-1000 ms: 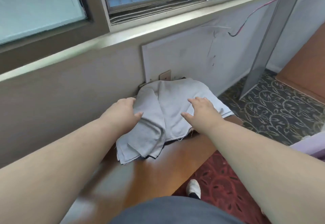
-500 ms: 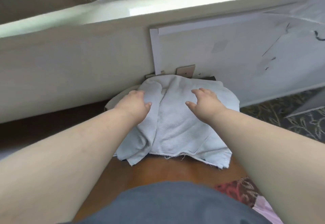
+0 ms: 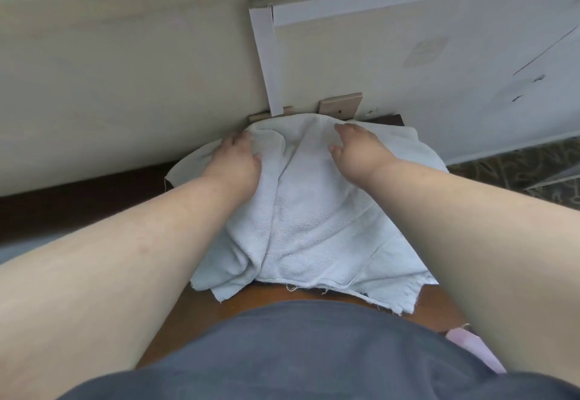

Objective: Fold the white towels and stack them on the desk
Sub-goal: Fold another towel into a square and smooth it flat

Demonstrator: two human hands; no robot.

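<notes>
A heap of white towels [image 3: 309,227] lies rumpled on the brown wooden desk [image 3: 251,304], pushed up against the wall. My left hand [image 3: 235,161] rests on the heap's far left part, fingers curled into the cloth near a bunched fold. My right hand [image 3: 357,147] lies on the far right part, fingers bent and pressing down on the top towel. Neither hand has lifted any cloth. The towels' frayed front edge hangs toward me, and both forearms cover the heap's sides.
The cream wall [image 3: 125,86] stands directly behind the heap, with a white panel [image 3: 392,54] and a tan socket plate [image 3: 340,106] on it. Patterned carpet [image 3: 518,170] shows at right. My grey-clothed body [image 3: 314,352] fills the bottom.
The view has tilted down and closer to the heap. Both hands have slid farther back over the towels toward the wall, still on top of the cloth.
</notes>
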